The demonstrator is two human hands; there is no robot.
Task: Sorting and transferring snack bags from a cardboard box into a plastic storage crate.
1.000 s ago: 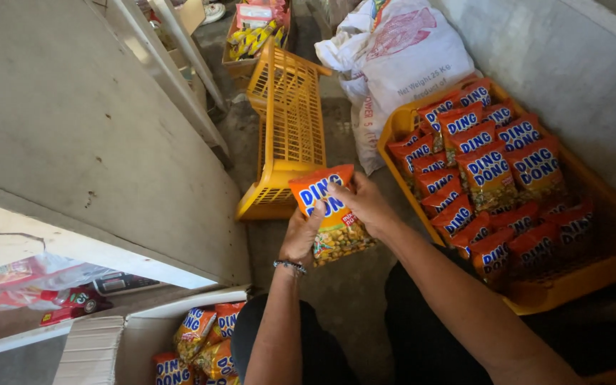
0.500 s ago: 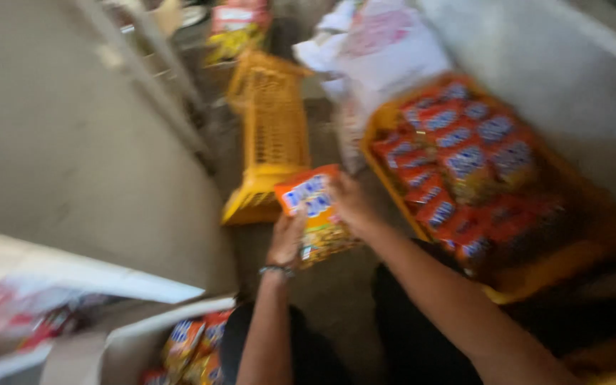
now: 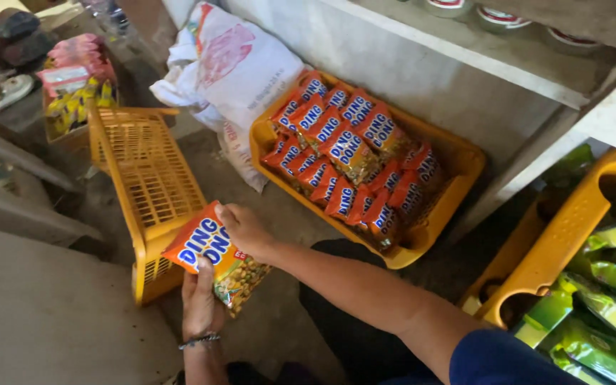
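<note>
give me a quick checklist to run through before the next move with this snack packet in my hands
1. Both hands on the snack packet: ok, left hand under its lower edge, right hand on its top edge.
2. Packet sealed and whole: cannot tell, the hands cover part of it.
3. Room in the yellow tray of matching packets: ok, bare strip along its far side.
4. Empty yellow crate standing properly: not ok, tipped on its side.
5. Floor between packet and tray free: ok.
</note>
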